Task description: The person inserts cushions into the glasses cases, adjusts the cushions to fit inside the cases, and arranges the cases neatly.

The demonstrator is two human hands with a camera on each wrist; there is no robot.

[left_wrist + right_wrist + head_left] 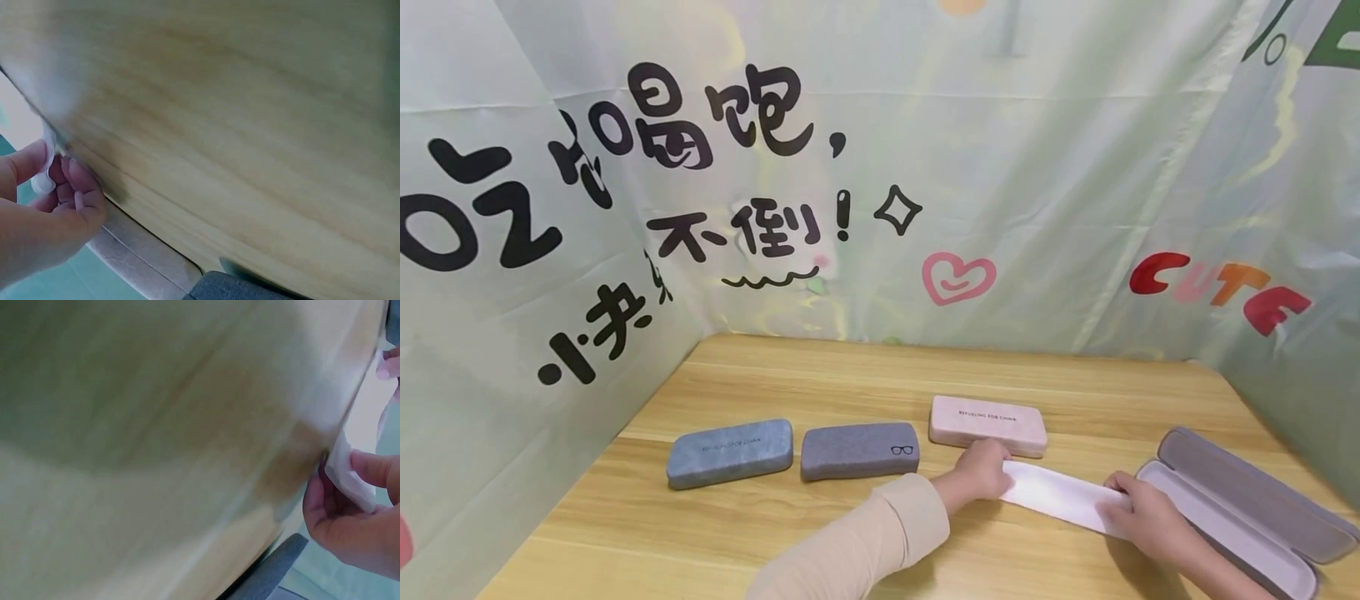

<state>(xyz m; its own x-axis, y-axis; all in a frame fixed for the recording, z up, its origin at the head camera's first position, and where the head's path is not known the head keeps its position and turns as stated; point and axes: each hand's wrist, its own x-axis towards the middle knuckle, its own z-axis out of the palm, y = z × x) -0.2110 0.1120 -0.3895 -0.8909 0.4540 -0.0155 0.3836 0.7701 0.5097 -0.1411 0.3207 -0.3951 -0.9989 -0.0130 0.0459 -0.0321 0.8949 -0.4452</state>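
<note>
Two hands stretch a white cloth flat on the wooden table in the head view, the left hand pinching its end just below the pink case, the right hand pinching the other end beside the open grey case. Left wrist view: thumb and fingers nip a white corner. Right wrist view: fingers pinch the cloth's edge against the tabletop.
</note>
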